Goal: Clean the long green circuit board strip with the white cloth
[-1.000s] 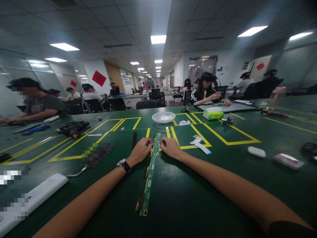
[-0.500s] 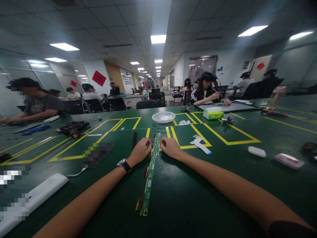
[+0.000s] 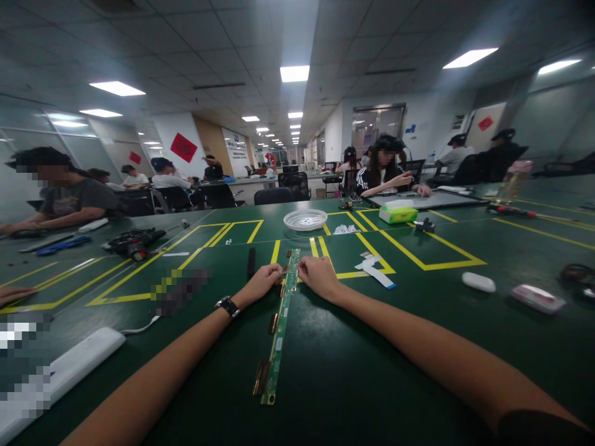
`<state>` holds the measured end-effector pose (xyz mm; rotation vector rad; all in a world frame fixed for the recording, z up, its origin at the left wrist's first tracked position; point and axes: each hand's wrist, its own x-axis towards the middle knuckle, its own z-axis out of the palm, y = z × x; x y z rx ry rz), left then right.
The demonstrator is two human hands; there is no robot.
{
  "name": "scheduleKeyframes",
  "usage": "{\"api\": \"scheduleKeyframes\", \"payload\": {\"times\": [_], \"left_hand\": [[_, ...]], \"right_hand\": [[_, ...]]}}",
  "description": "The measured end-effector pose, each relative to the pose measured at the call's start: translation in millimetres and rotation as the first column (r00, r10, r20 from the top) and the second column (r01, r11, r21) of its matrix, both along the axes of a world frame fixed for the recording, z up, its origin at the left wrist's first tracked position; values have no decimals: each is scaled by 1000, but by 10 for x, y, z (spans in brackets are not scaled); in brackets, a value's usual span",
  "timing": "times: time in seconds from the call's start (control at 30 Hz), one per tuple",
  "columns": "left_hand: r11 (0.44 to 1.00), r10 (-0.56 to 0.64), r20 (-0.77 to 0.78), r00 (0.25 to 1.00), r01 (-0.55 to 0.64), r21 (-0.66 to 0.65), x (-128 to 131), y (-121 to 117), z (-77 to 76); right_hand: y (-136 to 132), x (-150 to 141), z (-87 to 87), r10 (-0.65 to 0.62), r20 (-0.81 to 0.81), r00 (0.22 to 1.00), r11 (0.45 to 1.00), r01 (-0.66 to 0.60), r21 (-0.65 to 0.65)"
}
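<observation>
A long, narrow green circuit board [image 3: 279,342] lies lengthwise away from me on the dark green table. Several copper-coloured film tabs [image 3: 261,376] stick out along its left edge. My left hand [image 3: 264,282], with a watch on the wrist, pinches at that left edge near the far end; its fingertips are partly hidden. On the opposite edge, my right hand [image 3: 318,276] has its fingers curled and pressed against the board. A slim black bar [image 3: 251,262] lies just beyond my left hand.
Beyond the board stands a white plastic basket [image 3: 305,220]. White ribbon cables [image 3: 375,271] lie to the right, near a green tissue pack [image 3: 398,214]. On the left are a power drill [image 3: 134,241] and a white power strip [image 3: 69,375]. Co-workers sit around the table.
My left hand has slid slightly toward me along the board's edge. My right hand stays about where it was. Another person's hand has appeared at the far left edge.
</observation>
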<state>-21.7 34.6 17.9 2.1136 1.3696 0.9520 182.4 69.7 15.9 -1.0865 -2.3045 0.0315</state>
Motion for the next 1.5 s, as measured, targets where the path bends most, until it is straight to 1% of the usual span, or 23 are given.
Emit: {"api": "scheduleKeyframes", "payload": {"times": [0.1, 0.2, 0.5, 0.6, 0.7, 0.83, 1.0, 1.23, 1.5], "left_hand": [[998, -15, 44, 999, 18, -68, 1, -2, 28], [995, -19, 87, 996, 27, -94, 0, -1, 26], [1000, -19, 169, 985, 19, 3, -43, 17, -13], [999, -26, 155, 988, 21, 36, -45, -1, -7], [997, -28, 109, 994, 20, 77, -32, -27, -1], [991, -17, 44, 999, 11, 130, -11, -45, -12], [986, 6, -7, 1000, -4, 166, -11, -32, -36], [977, 9, -19, 1000, -4, 213, -15, -36, -37], [975, 20, -29, 999, -13, 220, -20, -23, -55]], "right_hand": [[2, 0, -2, 6, 6, 1000, 1000, -6, 0], [-1, 5, 12, 19, 11, 1000, 1000, -19, -8], [-32, 12, 40, 40, 35, 999, 999, -40, -2], [-32, 15, 40, 41, 42, 998, 999, -41, -3], [-35, 17, 45, 44, 48, 998, 999, -43, -5], [-39, 16, 44, 43, 54, 998, 999, -42, -13], [-41, 17, 39, 39, 65, 997, 999, -37, -21], [-45, 13, 39, 40, 84, 996, 999, -39, -16], [-39, 8, 38, 40, 92, 995, 999, -39, -16]]}}
